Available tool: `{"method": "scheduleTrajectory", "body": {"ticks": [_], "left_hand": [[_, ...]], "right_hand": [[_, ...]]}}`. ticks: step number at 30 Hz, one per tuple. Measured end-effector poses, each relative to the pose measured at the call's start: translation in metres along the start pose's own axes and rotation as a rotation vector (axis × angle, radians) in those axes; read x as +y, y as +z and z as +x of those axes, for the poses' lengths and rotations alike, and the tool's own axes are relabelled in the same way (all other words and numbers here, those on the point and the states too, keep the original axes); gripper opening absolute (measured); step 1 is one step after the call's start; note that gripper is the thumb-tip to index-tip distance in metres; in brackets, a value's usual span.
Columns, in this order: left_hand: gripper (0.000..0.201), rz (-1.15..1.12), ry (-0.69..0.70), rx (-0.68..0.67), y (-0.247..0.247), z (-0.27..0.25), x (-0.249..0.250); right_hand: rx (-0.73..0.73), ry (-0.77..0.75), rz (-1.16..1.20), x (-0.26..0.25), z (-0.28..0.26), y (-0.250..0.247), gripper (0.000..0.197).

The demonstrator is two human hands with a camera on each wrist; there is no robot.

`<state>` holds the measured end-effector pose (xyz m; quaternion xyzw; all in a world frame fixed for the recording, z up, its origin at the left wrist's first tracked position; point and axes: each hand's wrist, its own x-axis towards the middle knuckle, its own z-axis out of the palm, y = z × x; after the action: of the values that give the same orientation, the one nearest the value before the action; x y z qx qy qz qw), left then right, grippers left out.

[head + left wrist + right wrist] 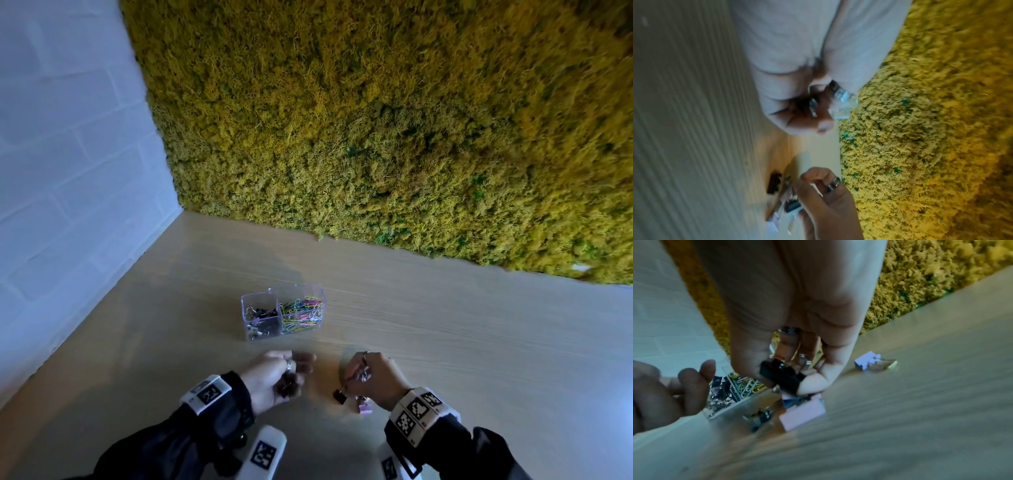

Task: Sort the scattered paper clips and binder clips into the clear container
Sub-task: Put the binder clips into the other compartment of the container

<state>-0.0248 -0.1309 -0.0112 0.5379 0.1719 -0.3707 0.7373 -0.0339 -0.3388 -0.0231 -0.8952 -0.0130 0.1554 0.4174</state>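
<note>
The clear two-part container (251,334) stands on the table just beyond my hands, with dark binder clips in its left part and coloured paper clips in its right part. My left hand (291,373) is curled, palm up, round a few dark binder clips (288,386); the left wrist view shows metal handles (813,106) inside its curled fingers. My right hand (352,380) pinches a black binder clip (785,379) just above the table. Beneath it lies a lilac binder clip (803,412), also visible by my right wrist (364,408).
A second lilac clip (867,362) lies farther right on the wooden table (479,342), and a dark clip (760,417) lies near the container's front corner. A moss wall (376,120) bounds the far edge and a white brick wall (68,171) the left.
</note>
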Motion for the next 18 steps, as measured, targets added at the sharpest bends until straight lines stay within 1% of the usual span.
{"method": "scheduleTrajectory", "body": {"ticks": [2,4,6,8,10,12,15,17,18], "left_hand": [[0.037,-0.091,-0.101,0.044,0.01,0.006,0.0],[0.037,-0.124,-0.164,0.028,0.019,0.01,-0.003],[0.033,-0.154,-0.217,-0.033,0.026,0.01,-0.005],[0.031,-0.194,-0.245,-0.069,0.032,0.011,-0.007],[0.035,-0.244,-0.258,-0.096,0.038,0.014,-0.008],[0.037,-0.298,-0.269,-0.111,0.042,0.015,-0.009],[0.03,-0.362,-0.231,-0.059,0.043,0.015,-0.008],[0.031,-0.415,-0.223,-0.01,0.04,0.019,-0.007],[0.034,-0.451,-0.23,0.005,0.038,0.02,-0.006]], "right_hand": [[0.043,0.04,0.084,0.004,0.001,-0.001,0.034],[0.077,0.054,0.237,0.001,0.0,-0.003,0.034],[0.084,0.014,0.346,-0.01,-0.002,-0.007,0.031],[0.089,-0.059,0.379,-0.025,-0.004,-0.008,0.029],[0.103,-0.138,0.293,-0.04,-0.006,-0.005,0.029],[0.084,-0.206,0.134,-0.051,-0.009,0.002,0.024],[0.026,-0.317,-0.023,-0.063,-0.013,0.012,0.012],[0.042,-0.371,-0.04,-0.062,-0.013,0.012,0.011],[0.076,-0.386,-0.03,-0.059,-0.012,0.008,0.011]]}}
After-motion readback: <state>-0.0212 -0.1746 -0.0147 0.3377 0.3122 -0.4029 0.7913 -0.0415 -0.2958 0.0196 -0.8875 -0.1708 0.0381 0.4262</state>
